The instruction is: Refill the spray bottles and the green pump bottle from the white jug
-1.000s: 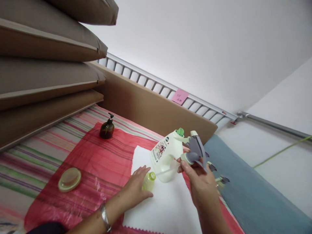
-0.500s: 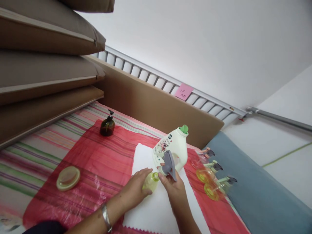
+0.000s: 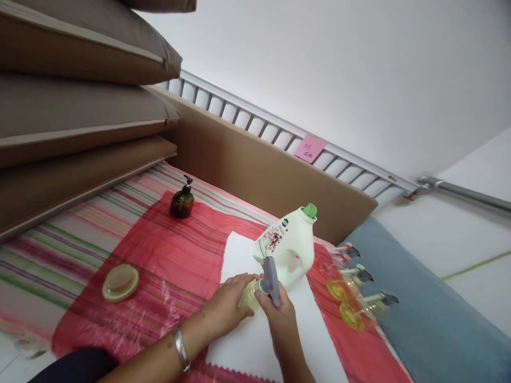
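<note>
My left hand [image 3: 227, 304] is wrapped round a small clear yellow bottle [image 3: 248, 299], tilted over a white sheet [image 3: 243, 348]. Held in the fingers of my right hand [image 3: 281, 318] is a grey trigger spray head [image 3: 270, 281], which sits at the bottle's neck. Whether it is threaded on, I cannot tell. Just beyond both hands stands a large pale jug [image 3: 295, 244] with a handle, a flowered label and a green spout [image 3: 310, 210] at its mouth.
Several spray bottles [image 3: 351, 316] lie at the right on the red cloth [image 3: 159, 255]. A dark pump bottle [image 3: 182, 202] stands at the back left, and a round pale green dish [image 3: 120, 283] lies nearer. Stacked cushions [image 3: 80, 111] rise at the left; a brown board [image 3: 247, 170] borders the back.
My right hand has brought the spray head down and left onto the neck of the yellow bottle; before, they were apart. The view has shifted slightly.
</note>
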`<action>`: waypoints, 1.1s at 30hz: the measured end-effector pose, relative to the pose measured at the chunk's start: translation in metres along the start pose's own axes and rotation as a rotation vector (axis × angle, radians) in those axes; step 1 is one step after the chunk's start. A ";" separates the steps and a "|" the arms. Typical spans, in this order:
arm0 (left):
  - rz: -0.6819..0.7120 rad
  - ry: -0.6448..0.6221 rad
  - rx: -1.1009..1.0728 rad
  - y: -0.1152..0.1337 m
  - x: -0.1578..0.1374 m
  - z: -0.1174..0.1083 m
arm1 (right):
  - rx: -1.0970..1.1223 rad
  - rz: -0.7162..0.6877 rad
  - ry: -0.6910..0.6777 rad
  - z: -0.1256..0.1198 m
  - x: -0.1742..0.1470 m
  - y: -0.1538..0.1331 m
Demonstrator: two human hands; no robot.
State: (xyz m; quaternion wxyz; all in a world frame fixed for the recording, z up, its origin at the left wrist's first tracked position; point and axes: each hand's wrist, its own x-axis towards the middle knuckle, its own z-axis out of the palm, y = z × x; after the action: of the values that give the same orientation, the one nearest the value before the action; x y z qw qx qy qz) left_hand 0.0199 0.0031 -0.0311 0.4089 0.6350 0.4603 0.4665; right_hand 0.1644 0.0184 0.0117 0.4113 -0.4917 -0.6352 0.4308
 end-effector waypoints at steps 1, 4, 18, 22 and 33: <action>-0.006 -0.008 0.034 0.002 0.000 -0.001 | 0.023 0.001 0.011 0.001 0.000 0.005; -0.040 -0.024 0.085 0.006 0.000 -0.003 | 0.100 0.013 0.040 0.002 0.001 0.019; -0.048 -0.031 0.113 -0.001 0.001 0.000 | -0.069 -0.003 0.024 0.000 -0.002 0.010; -0.056 -0.036 0.146 -0.001 0.001 0.000 | -0.129 -0.042 0.024 -0.006 -0.005 0.006; -0.078 -0.054 0.156 0.005 -0.001 -0.001 | -0.022 -0.021 0.131 -0.002 0.000 0.008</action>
State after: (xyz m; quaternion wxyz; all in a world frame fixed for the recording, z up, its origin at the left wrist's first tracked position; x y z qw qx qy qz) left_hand 0.0194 0.0016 -0.0263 0.3881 0.6591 0.5083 0.3957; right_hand 0.1683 0.0197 0.0049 0.4513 -0.5165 -0.6167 0.3863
